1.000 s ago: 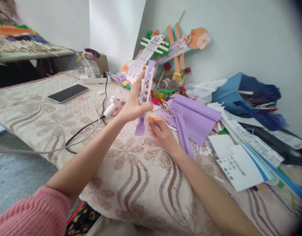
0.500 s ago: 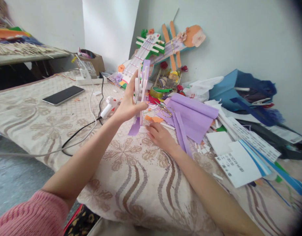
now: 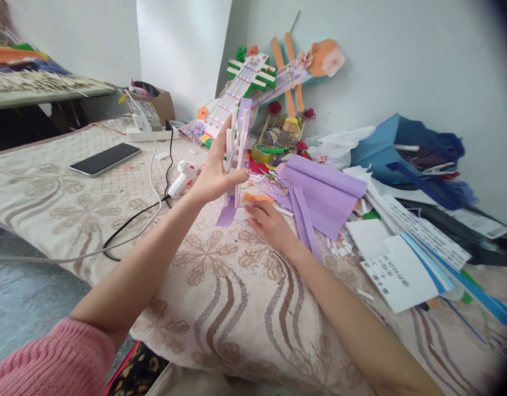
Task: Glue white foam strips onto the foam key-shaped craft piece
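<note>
My left hand [image 3: 214, 184] grips a narrow white-and-lilac paper craft piece [image 3: 243, 132], standing upright on the cloth. The thumb is on its near side, and the other fingers are mostly hidden behind it. A lilac crepe paper strip [image 3: 226, 215] sticks out at its foot. My right hand [image 3: 272, 224] rests low on the tablecloth beside that foot, fingers closed on the end of a small white strip [image 3: 242, 213]. Left of the craft piece lies a white glue gun [image 3: 182, 180]. Scissors [image 3: 279, 186] with gold-coloured handles lie to its right on lilac crepe paper [image 3: 319, 192].
A black phone [image 3: 105, 159] and a white power strip [image 3: 144, 133] are at the left, with cables [image 3: 132, 223] trailing across the cloth. Decorated paper instruments [image 3: 241, 91] lean at the wall. White card sheets [image 3: 397, 272] and a blue bag [image 3: 385, 148] crowd the right.
Both hands keep their holds almost unchanged. The right fingers have shifted very slightly at the white strip, and the whole view has moved a little.
</note>
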`<state>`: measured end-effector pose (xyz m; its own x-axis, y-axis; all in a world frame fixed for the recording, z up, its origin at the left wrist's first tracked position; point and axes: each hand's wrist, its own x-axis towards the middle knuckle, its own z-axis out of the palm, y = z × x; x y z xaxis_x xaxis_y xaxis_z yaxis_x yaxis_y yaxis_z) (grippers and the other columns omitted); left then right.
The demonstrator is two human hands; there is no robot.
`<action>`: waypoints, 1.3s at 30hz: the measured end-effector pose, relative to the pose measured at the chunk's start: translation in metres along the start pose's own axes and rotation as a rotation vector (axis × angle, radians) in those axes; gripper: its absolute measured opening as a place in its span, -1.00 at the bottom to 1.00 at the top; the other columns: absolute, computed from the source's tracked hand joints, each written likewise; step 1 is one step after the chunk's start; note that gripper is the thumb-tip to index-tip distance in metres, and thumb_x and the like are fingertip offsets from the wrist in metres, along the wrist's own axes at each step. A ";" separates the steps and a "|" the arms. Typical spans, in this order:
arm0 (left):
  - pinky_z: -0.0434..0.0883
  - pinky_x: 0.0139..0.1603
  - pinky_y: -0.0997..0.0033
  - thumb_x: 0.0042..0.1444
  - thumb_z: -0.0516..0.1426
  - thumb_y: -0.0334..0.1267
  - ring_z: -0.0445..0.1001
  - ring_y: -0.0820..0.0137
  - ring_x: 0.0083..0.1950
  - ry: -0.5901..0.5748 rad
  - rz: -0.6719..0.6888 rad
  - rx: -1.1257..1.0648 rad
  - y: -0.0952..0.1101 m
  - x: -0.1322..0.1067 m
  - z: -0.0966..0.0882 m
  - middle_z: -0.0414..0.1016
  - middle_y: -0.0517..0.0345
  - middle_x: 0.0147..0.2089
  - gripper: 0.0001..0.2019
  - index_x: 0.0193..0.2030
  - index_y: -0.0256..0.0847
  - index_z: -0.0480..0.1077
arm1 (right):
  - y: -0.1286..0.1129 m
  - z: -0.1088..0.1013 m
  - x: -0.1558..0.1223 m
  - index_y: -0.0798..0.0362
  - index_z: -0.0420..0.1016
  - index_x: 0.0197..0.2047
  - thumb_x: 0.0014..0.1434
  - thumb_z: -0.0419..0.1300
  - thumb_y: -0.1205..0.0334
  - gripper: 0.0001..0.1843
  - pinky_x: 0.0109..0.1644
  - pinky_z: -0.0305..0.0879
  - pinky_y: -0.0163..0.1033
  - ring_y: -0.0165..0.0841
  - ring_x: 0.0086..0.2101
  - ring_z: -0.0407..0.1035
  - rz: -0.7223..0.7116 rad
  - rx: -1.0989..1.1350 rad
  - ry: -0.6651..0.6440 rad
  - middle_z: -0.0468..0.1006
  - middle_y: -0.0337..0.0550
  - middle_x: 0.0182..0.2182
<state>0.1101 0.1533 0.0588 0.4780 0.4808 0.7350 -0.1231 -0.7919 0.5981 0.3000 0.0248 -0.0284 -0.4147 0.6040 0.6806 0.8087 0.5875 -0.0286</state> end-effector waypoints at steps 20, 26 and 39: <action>-0.23 0.55 -0.28 -0.10 0.29 -0.17 -0.28 -0.10 0.58 0.011 0.016 -0.016 -0.002 0.001 0.003 0.02 0.24 0.53 -0.04 0.45 0.18 -0.03 | -0.002 -0.005 0.001 0.05 0.33 0.18 0.35 0.06 0.39 -0.65 -0.05 0.48 -0.04 -0.18 -0.09 0.41 -0.077 0.026 -0.019 0.45 0.04 -0.14; -0.25 0.55 -0.27 -0.09 0.30 -0.23 -0.27 -0.08 0.59 0.005 0.031 -0.032 -0.003 0.001 0.001 0.05 0.23 0.51 -0.06 0.43 0.22 0.00 | 0.001 0.000 0.000 0.00 0.34 0.17 0.33 0.08 0.38 -0.64 0.01 0.48 0.04 -0.14 -0.05 0.42 0.022 0.025 -0.081 0.45 0.05 -0.11; -0.22 0.55 -0.27 -0.08 0.29 -0.19 -0.24 -0.11 0.58 -0.004 0.010 -0.007 -0.003 0.001 0.000 -0.13 0.27 0.57 -0.01 0.47 0.21 -0.09 | -0.002 -0.004 0.005 0.00 0.34 0.18 0.37 0.05 0.35 -0.65 0.02 0.45 0.01 -0.17 -0.09 0.41 0.044 -0.003 -0.009 0.46 0.03 -0.11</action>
<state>0.1110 0.1558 0.0575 0.4798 0.4712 0.7401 -0.1338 -0.7944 0.5925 0.2980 0.0250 -0.0218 -0.3825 0.6340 0.6721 0.8276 0.5585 -0.0558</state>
